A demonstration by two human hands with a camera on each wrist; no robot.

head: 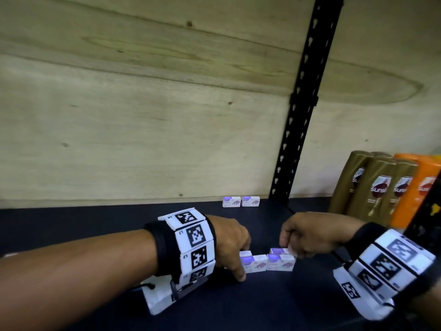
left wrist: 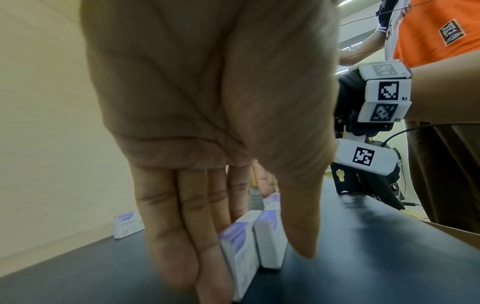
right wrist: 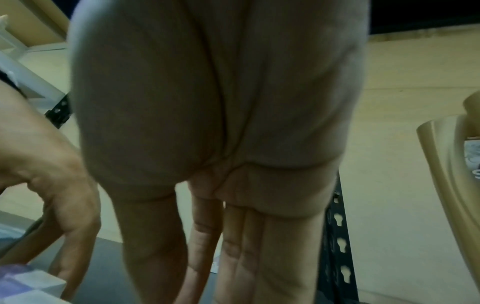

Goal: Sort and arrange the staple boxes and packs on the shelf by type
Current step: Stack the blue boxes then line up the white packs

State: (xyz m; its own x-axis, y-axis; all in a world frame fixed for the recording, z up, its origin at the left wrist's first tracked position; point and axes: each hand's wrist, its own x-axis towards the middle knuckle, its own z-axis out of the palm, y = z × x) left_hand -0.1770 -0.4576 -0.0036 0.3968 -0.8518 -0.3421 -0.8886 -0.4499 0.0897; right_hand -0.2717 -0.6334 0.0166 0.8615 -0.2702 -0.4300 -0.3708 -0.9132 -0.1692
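- Left wrist band (head: 193,244): black strap, white blocks printed with black square codes.
- Right wrist band (head: 391,261): the same, with a thin black cable.
- Orange shirt (left wrist: 436,28) with a dark badge.

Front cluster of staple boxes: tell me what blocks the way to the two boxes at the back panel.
Nothing visible does. Bare dark shelf lies between the front cluster, bracketed by the left hand and right hand, and the back pair.
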